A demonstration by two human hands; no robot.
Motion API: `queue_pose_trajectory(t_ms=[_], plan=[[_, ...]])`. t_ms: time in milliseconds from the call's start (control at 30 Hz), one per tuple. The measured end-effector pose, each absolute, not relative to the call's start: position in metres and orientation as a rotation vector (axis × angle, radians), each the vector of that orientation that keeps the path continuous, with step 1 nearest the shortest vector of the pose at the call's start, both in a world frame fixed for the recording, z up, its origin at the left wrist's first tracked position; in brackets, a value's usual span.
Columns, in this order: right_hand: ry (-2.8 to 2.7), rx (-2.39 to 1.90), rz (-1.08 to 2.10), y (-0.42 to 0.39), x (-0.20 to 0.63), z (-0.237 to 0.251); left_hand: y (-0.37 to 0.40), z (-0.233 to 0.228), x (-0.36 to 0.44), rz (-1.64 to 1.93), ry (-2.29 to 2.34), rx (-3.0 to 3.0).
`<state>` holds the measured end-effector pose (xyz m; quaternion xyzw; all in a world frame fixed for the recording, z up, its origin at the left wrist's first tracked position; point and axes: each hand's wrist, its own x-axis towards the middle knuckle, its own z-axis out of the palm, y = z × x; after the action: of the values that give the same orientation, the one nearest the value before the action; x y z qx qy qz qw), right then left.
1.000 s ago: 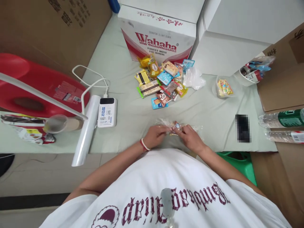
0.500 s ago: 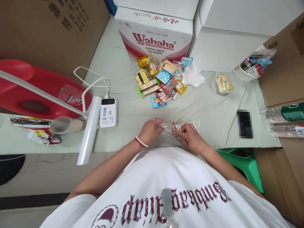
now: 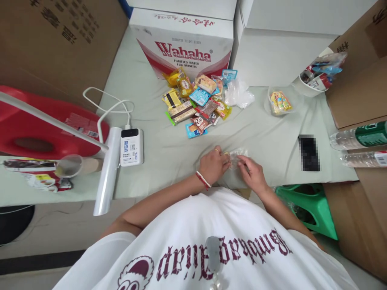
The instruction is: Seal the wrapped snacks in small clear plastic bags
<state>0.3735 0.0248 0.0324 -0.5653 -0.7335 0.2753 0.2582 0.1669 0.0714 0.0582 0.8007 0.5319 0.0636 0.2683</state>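
Observation:
A small clear plastic bag of snacks lies on the pale green cloth near the table's front edge. My left hand, with a bead bracelet at the wrist, grips its left end. My right hand pinches the bag from the right side. Both hands are close together over the bag, and most of it is hidden between the fingers. Beyond the hands lies a pile of wrapped snacks.
A Wahaha water carton and white boxes stand at the back. A power bank with cable, a lamp arm and a red container are left. A filled clear bag, a phone, bottles and a green stool are right.
My hands have come closer together, bunching the clear bag between them. The view has shifted a little to the right and down.

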Motion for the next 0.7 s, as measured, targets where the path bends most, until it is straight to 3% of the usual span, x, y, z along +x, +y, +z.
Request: queue_pose_trajectory(t_ms=[100, 167, 367, 700], plan=[[-1.918, -1.865, 0.365, 0.037, 0.378, 0.022, 0.072, 0.054, 0.167, 0.248, 1.582, 2.203], [-1.973, -1.899, 0.308, 0.045, 0.383, 0.022, 0.074, 0.051, 0.168, 0.252, 1.643, 2.210], [-2.095, -1.623, 0.659, 0.043, 0.363, 0.049, 0.080, 0.049, 0.170, 0.059, 1.614, 2.094], [-2.243, -1.111, 0.684, 0.037, 0.319, 0.035, 0.111, 0.028, 0.144, 0.363, 1.465, 1.309]])
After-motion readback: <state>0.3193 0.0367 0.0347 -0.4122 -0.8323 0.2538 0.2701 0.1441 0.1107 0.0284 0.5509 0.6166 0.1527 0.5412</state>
